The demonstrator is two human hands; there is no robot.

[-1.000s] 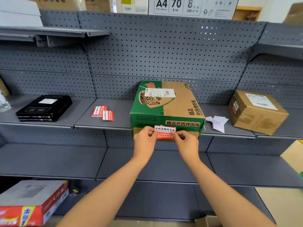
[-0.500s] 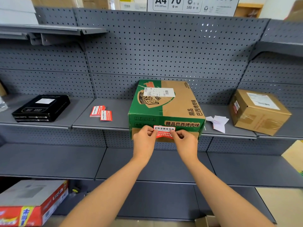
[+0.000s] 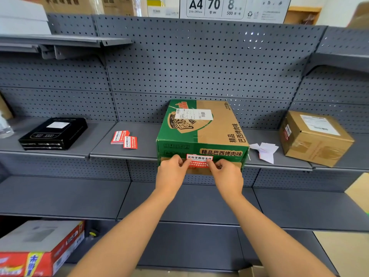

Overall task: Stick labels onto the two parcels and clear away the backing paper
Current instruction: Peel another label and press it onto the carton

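Barely shifting since a second ago, your left hand [image 3: 171, 172] and right hand [image 3: 225, 174] are pinching the ends of the label [image 3: 198, 161], pressing it onto the front of the green box [image 3: 201, 132]. At three o'clock, the brown box [image 3: 315, 136] is seemingly already wearing one, and the backing paper [image 3: 264, 150] between the boxes is still waiting to be cleared.

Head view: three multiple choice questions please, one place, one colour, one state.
1. Where do the spare labels lie?
A) on the shelf, left of the green box
B) atop the green box
C) on the floor
2. What colour is the flat box at far left?
A) white
B) black
C) blue
3. The label being applied is:
A) loose on the shelf
B) crumpled
C) held against the green box's front
Answers: A, they lie beside the box's left side; B, its lid is black; C, left hand and right hand hold its ends there.
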